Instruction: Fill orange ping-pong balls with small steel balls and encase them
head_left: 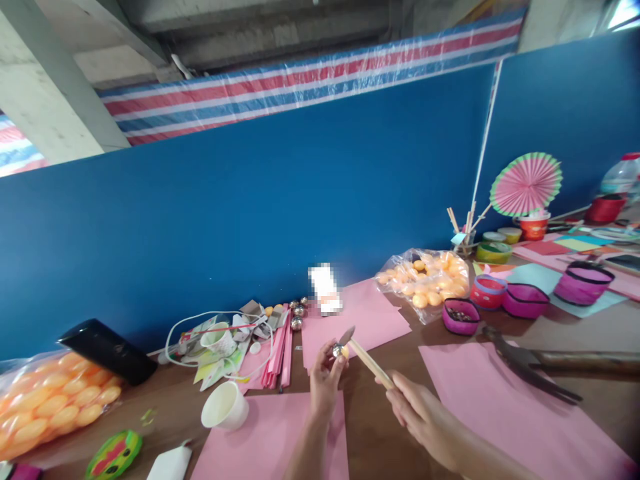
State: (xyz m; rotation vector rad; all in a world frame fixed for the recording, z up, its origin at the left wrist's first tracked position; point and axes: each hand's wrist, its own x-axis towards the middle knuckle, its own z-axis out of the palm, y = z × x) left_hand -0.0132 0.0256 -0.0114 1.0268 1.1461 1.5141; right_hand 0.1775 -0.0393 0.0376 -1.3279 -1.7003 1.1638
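Observation:
My left hand (326,377) pinches a small shiny silver ball (338,350) between thumb and fingers, above the table. A yellowish patch shows at the ball's right side. My right hand (413,403) is wrapped round the wooden handle of a small hammer (371,362). Its dark, pointed metal head lies close over the ball; whether they touch I cannot tell. Below my left arm is a pink paper sheet (270,433). Several more silver balls (297,323) sit by the wall, left of another pink sheet (360,313).
A white cup (225,407) stands left of my left hand. A bag of orange balls (425,277) lies at the back, another bag (55,400) at far left. On the right are a claw hammer (530,367) and a magenta pouch with small bits (461,317). A blue partition (250,213) stands behind.

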